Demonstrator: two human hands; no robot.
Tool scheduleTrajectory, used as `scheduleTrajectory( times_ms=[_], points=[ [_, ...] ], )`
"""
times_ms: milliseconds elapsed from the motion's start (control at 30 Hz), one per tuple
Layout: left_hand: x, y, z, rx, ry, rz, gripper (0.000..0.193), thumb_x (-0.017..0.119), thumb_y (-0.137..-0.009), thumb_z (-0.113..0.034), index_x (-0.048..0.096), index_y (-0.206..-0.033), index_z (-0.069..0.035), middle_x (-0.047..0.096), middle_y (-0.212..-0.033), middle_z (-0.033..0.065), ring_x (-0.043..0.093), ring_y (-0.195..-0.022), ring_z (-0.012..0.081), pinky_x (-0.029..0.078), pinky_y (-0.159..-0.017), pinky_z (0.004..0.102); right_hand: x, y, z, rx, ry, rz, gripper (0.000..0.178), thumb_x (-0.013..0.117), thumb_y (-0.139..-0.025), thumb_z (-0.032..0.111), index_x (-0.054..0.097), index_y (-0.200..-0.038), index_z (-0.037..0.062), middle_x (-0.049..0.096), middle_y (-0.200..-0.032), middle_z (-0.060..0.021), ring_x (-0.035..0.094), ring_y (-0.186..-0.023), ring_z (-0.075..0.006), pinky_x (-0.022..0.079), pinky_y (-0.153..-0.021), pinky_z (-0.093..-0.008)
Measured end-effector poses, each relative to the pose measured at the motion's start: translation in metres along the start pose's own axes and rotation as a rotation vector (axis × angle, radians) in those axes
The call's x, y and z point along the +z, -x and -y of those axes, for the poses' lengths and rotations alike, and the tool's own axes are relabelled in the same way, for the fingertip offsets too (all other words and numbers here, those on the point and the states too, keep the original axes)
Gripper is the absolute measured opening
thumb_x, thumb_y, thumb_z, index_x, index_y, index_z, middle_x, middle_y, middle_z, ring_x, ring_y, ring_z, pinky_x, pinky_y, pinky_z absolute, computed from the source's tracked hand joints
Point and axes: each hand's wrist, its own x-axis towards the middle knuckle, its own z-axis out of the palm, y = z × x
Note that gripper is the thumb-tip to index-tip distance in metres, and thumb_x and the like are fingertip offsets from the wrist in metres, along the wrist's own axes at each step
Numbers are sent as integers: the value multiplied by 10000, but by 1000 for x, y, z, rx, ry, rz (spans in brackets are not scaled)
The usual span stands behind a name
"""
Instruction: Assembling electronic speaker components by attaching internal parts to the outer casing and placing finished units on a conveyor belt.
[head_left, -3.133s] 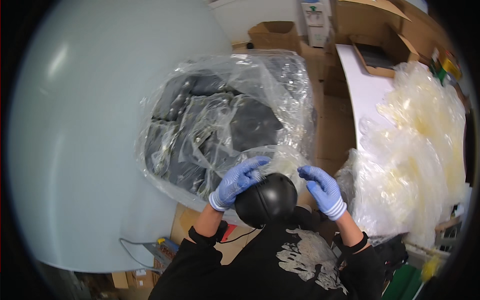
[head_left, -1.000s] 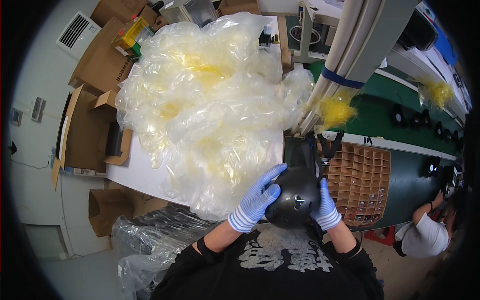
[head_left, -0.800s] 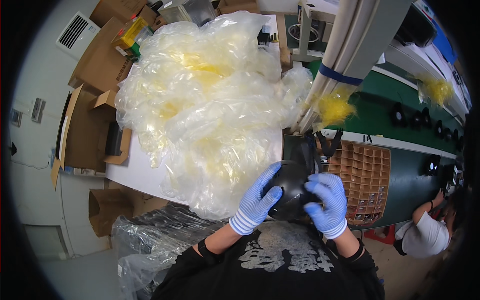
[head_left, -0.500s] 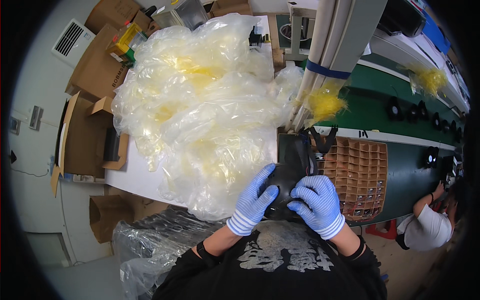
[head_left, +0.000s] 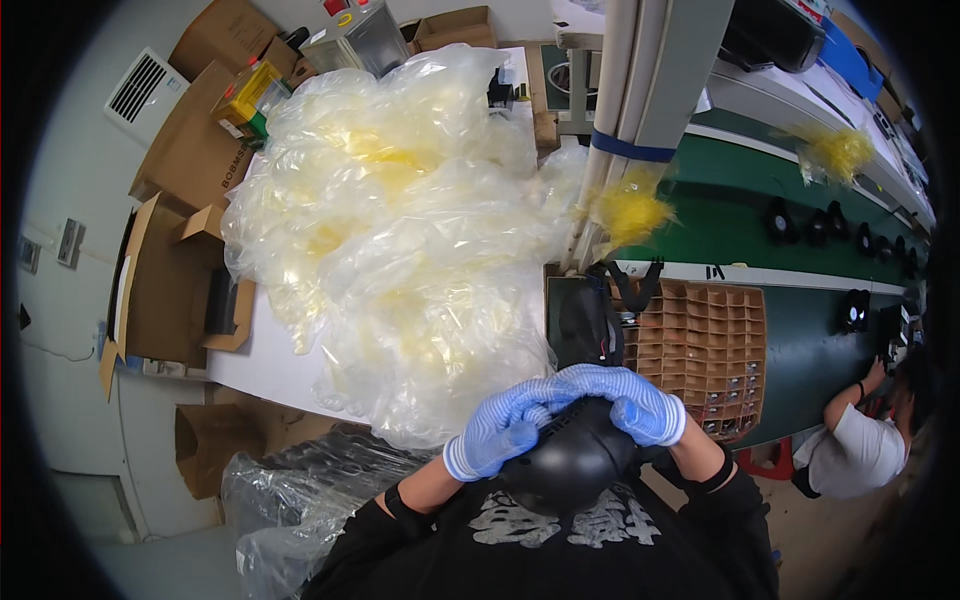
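A glossy black, helmet-like domed shell with a row of small slots is held close to my chest. My left hand, in a blue-and-white striped glove, grips its upper left side, with the thumb resting on the outside. Around its upper right side curls my right hand, gloved the same way, thumb on the dome. The fingers of both hands meet over the far rim, and their tips are partly hidden. Beyond them, black padded fabric pieces lie on the dark green bench.
Crumpled clear plastic bags cover much of the white table. At right stands a cardboard divider box, near a grey post. A co-worker sits farther right. Cardboard boxes stand at left.
The black shell has come closer to my chest and turned, showing its dome. Both hands have shifted from its near faces to around its far rim.
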Motion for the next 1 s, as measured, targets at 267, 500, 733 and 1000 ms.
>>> scheduleTrajectory(
  times_ms=[267, 500, 733, 1000],
  points=[
    [3, 3, -7, -104, 241, 74, 695, 636, -741, -565, 562, -1023, 66, 581, -1024, 158, 551, -928, 210, 433, -851, 336, 5, -1, 4, 161, -315, 154, 563, 514, -867, 468, 544, -1094, -47, 550, -1075, -146, 536, -995, -228, 423, -881, -336],
    [-11, -1, -16, -27, 122, 43, 506, 624, -829, -404, 530, -1066, 34, 565, -1044, 107, 542, -958, 170, 411, -887, 283, 16, -1, 26, 166, -249, -67, 567, 607, -807, 431, 540, -1132, -29, 562, -1111, -148, 542, -1047, -253, 418, -909, -357],
    [8, -17, -31, -241, 61, 118, 366, 577, -891, -317, 522, -1072, -3, 540, -982, 52, 490, -911, 104, 418, -827, 266, 10, -11, 52, 125, 220, 128, 445, 656, -753, 394, 599, -961, 5, 612, -883, -146, 574, -800, -341, 464, -749, -393],
    [9, -27, -32, -61, 228, 300, 523, 558, -856, -492, 506, -1053, -11, 508, -983, 36, 474, -932, 105, 400, -838, 270, 27, 17, 23, 143, -600, -338, 570, 436, -886, 542, 579, -916, -9, 597, -907, -76, 550, -863, -159, 444, -768, -282]
  ],
)
